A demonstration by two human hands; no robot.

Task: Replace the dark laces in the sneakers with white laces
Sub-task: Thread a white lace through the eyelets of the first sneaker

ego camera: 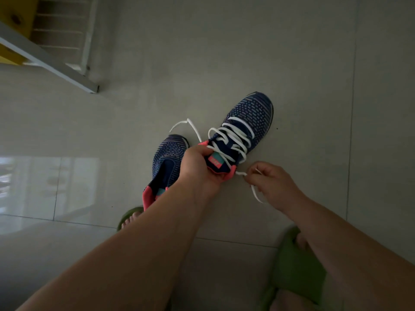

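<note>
Two navy knit sneakers with pink heels sit on the tiled floor. The right sneaker (251, 117) carries a white lace (233, 136) threaded loosely through its eyelets. My left hand (199, 167) grips this sneaker at its pink collar and tongue. My right hand (269, 180) pinches the lace's near end beside the heel, and the tip hangs below my fingers. The lace's other end (190, 125) loops loose on the floor to the left. The left sneaker (166, 162) stands beside it with no lace visible, partly hidden by my left forearm.
My feet in green slippers (296, 270) rest on the floor near me, one (128, 216) just behind the left sneaker. A white and yellow furniture frame (45, 55) stands at the upper left. Pale floor tiles (336, 63) stretch around the shoes.
</note>
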